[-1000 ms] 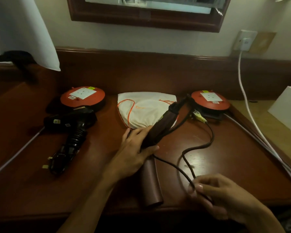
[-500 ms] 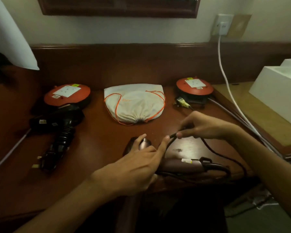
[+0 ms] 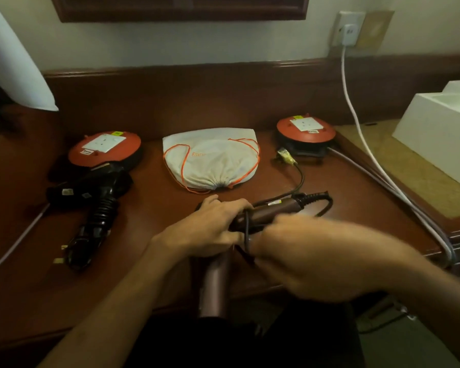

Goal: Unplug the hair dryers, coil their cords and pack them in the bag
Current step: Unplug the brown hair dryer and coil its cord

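A maroon hair dryer [image 3: 272, 211] lies at the desk's front middle, its barrel [image 3: 215, 285] pointing toward me. My left hand [image 3: 210, 227] grips the dryer where handle meets barrel. My right hand [image 3: 300, 258], blurred, holds the dryer's black cord [image 3: 302, 179] close to the handle, with a loop of cord over the handle. The cord's plug [image 3: 286, 156] lies loose beside the right reel. A black hair dryer [image 3: 91, 193] lies at the left with its coiled cord and plug [image 3: 75, 252]. The white drawstring bag [image 3: 210, 160] with orange cord lies flat behind the maroon dryer.
Two orange extension reels stand at the back, the left reel [image 3: 104, 150] and the right reel [image 3: 306, 128]. A white cable [image 3: 356, 112] runs from the wall socket [image 3: 348, 29] down the desk's right side. A white box [image 3: 438, 136] sits on the lower surface at right.
My right hand came back from the middle of the desk to the dryer's handle, bringing the cord with it. The handle now points right and up, with cord looped over it.
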